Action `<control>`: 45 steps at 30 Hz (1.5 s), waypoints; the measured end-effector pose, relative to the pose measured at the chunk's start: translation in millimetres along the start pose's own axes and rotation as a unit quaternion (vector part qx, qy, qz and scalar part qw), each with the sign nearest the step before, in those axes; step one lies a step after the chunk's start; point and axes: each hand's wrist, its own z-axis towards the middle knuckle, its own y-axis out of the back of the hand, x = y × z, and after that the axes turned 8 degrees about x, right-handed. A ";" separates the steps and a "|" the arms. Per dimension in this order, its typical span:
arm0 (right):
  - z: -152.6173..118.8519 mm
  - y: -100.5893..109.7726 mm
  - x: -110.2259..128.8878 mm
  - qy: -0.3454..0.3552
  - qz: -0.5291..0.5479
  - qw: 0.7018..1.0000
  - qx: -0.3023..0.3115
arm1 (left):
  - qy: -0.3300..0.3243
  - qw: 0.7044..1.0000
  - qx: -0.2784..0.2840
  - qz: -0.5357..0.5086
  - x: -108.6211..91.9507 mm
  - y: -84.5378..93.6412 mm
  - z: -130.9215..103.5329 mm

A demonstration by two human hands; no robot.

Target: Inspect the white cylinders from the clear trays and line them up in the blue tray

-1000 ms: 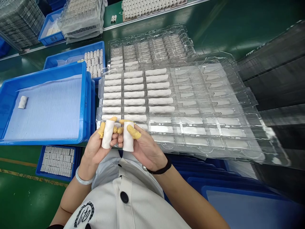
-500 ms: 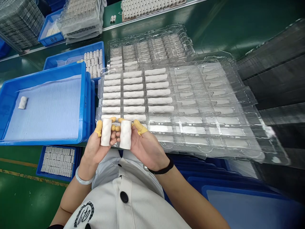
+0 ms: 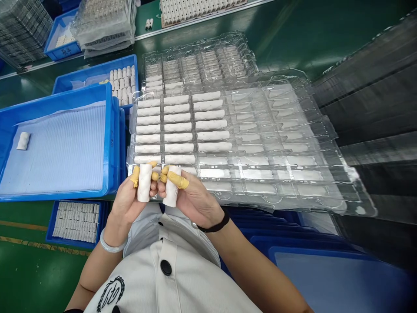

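Note:
My left hand (image 3: 127,195) is closed on a white cylinder (image 3: 144,183), held upright between yellow-covered fingertips. Beside it, my right hand (image 3: 195,198) grips another white cylinder (image 3: 170,194), slightly tilted, with the thumb lying across its upper part. The fingers of both hands nearly meet between the two pieces. Just beyond them lies a clear plastic tray (image 3: 257,204); its left three columns hold rows of white cylinders (image 3: 178,127), and its right columns show pale, empty-looking slots.
At the left is a blue bin (image 3: 109,139) with one white cylinder (image 3: 23,141) on its liner. A smaller blue bin (image 3: 48,230) below it holds several cylinders. Another clear tray (image 3: 250,61) lies behind. Blue bins (image 3: 325,256) stand at the lower right.
The right thumb has moved across its cylinder, which has turned and tilted a little, showing faint marks. The left hand keeps its hold. The whole view has shifted slightly.

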 end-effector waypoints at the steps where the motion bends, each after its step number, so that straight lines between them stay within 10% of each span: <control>1: 0.3 0.3 -0.5 0.003 -0.009 1.000 0.012 | 0.002 1.000 0.013 -0.001 0.5 0.1 0.2; 20: -5.3 -2.5 11.9 -0.018 0.098 0.995 -0.022 | 0.007 0.999 0.023 -0.049 -7.4 -2.8 2.8; 36: -5.3 -7.1 -6.0 0.055 -0.022 0.994 -0.088 | -0.082 0.994 -0.036 0.060 5.8 -13.0 -2.5; 40: -3.2 -7.8 -16.4 0.091 -0.083 0.986 -0.112 | -0.201 0.949 -0.051 0.236 19.7 -15.5 -8.0; 45: -3.8 5.6 -2.8 0.110 -0.153 0.978 -0.091 | -0.306 0.822 0.048 0.478 29.4 -6.9 -8.6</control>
